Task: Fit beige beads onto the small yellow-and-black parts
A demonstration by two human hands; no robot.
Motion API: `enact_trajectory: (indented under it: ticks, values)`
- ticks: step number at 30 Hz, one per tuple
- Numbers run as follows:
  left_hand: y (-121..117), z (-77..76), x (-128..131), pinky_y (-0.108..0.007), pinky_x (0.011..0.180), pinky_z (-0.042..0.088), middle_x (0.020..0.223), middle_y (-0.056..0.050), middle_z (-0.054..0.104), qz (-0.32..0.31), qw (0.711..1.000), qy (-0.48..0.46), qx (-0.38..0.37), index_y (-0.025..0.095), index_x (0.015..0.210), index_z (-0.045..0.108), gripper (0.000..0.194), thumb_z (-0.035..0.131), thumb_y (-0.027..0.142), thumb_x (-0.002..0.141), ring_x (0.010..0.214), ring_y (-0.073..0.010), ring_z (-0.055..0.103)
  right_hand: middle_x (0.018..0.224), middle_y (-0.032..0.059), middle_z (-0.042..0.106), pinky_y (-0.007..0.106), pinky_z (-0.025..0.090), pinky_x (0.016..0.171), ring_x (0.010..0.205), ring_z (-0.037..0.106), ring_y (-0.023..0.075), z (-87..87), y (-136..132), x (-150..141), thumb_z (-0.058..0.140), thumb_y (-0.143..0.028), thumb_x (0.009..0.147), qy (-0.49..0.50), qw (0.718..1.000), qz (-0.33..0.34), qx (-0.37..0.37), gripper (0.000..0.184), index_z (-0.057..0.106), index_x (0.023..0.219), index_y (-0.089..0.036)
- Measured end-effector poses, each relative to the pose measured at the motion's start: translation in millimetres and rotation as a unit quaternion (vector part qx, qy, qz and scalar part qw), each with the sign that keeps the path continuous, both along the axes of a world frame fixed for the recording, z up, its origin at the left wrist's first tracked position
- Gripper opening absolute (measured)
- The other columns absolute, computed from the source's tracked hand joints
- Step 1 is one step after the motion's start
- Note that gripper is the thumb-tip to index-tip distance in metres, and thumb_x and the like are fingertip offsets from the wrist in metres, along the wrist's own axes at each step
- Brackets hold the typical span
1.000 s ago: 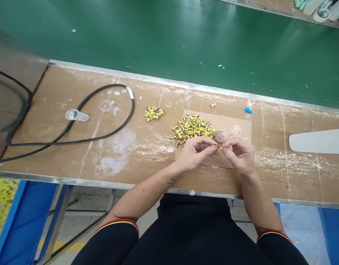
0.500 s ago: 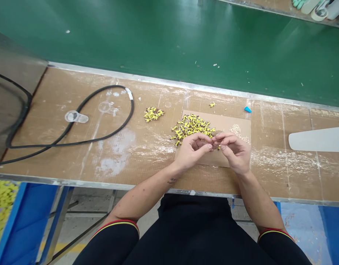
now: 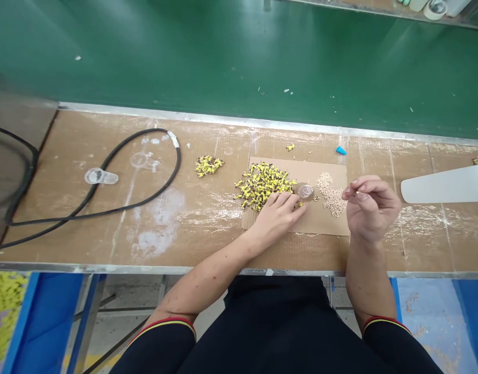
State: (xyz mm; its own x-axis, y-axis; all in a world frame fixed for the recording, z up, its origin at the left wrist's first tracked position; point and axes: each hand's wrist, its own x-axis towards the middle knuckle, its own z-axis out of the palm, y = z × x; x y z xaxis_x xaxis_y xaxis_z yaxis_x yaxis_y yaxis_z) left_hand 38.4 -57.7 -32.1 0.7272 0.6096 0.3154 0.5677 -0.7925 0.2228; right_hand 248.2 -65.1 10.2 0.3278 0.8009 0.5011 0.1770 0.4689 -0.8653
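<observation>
My left hand (image 3: 275, 215) lies flat-fingered on a cardboard sheet (image 3: 320, 223), its fingertips beside a small transparent cup (image 3: 305, 191) and touching the edge of a heap of small yellow-and-dark pieces (image 3: 262, 184). It shows nothing held. My right hand (image 3: 369, 208) is raised to the right of the sheet, with thumb and forefinger pinched on a tiny pale bead (image 3: 357, 193). A heap of similar pale beads (image 3: 331, 195) lies on the sheet between my hands.
A smaller yellow heap (image 3: 208, 165) lies left of the sheet, beyond it a black cable (image 3: 161, 189) and a transparent scoop (image 3: 100, 176). A blue wedge (image 3: 341, 150) sits behind the sheet, a white paddle (image 3: 445, 184) to the right, and a green belt (image 3: 239, 52) beyond the bench.
My right hand has moved right and away from my left, and the two no longer meet over the cup. The cup now shows fully, and my left hand has lowered onto the sheet.
</observation>
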Motion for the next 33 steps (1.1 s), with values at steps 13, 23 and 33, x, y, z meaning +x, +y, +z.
enact_trajectory:
  ticks: [13,23,33]
  values:
    - [1.3,-2.7,-3.3,-0.036,0.095,0.036,0.097,-0.006,0.072,-0.114,0.991,0.063,0.007,0.017,0.092,0.068,0.022,0.051,0.018,0.106,0.103,-0.0219,0.057,0.083,0.0023,0.069,0.033,0.054,0.060,0.068,0.065,0.0156,-4.8,-1.8,5.2,0.077,-0.026,0.087,0.029,0.998,0.048,-0.008,0.005,0.073,0.084,-0.026]
    - [-6.4,-1.5,-0.6,-0.041,0.099,0.031,0.106,-0.008,0.069,-0.077,0.993,0.078,-0.053,0.017,0.112,0.071,0.022,0.059,0.007,0.096,0.112,-0.0262,0.053,0.081,0.0026,0.069,0.032,0.054,0.060,0.074,0.068,0.0178,-5.7,-1.8,1.9,0.076,-0.023,0.084,0.014,0.998,0.048,-0.023,0.004,0.073,0.082,-0.025]
    - [-2.7,-5.8,-3.7,-0.042,0.098,0.034,0.098,-0.006,0.075,-0.085,0.996,-0.015,0.004,0.017,0.093,0.069,0.014,0.059,0.009,0.098,0.110,-0.0248,0.060,0.084,0.0032,0.071,0.030,0.053,0.063,0.079,0.068,0.0177,-9.9,-1.8,2.6,0.075,-0.016,0.086,0.012,0.996,0.085,-0.020,0.009,0.076,0.086,-0.025]
